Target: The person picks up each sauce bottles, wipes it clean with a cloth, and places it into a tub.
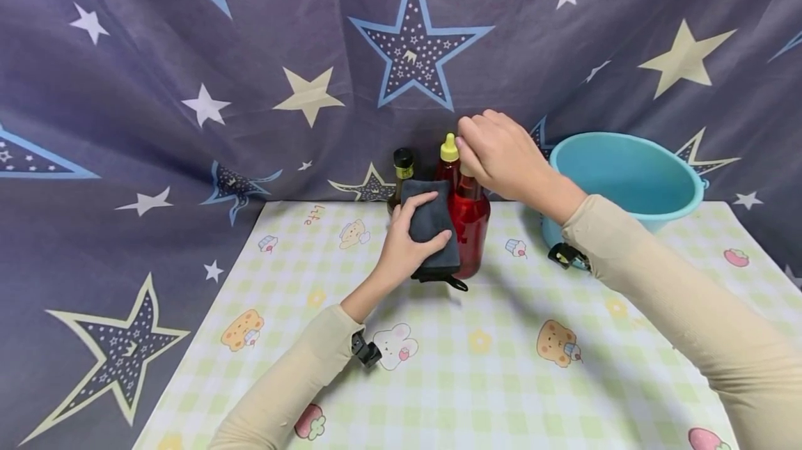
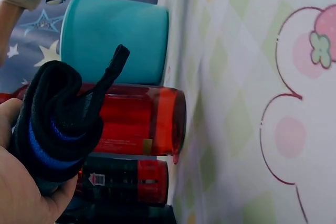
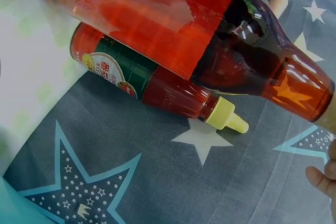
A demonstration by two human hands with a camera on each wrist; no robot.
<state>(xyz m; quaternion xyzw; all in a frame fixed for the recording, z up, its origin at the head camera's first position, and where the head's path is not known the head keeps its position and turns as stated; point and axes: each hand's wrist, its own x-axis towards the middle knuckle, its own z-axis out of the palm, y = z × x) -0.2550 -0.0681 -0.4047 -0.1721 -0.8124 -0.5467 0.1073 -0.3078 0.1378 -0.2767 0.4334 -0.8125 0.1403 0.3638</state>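
Observation:
My left hand (image 1: pixel 401 244) grips a folded dark blue-black cloth (image 1: pixel 431 216) with a small loop at its lower end, held against the side of a tall red bottle (image 1: pixel 471 230). At that bottle's top, my right hand (image 1: pixel 501 154) has its fingers curled round the neck end, hiding the cap. The bottle is upright, its base right at the tabletop, and red liquid shows through the glass in the right wrist view. Close behind it is a sauce bottle (image 3: pixel 173 95) with a yellow nozzle cap (image 1: pixel 449 149). A dark bottle with a black cap (image 1: pixel 404 157) stands left, partly behind the cloth.
On the right at the back stands a turquoise bucket (image 2: pixel 123 40), beside my right forearm. A checked cloth with cartoon prints covers the table (image 1: pixel 426 401). A dark star-patterned curtain (image 1: pixel 250 39) hangs directly behind the bottles.

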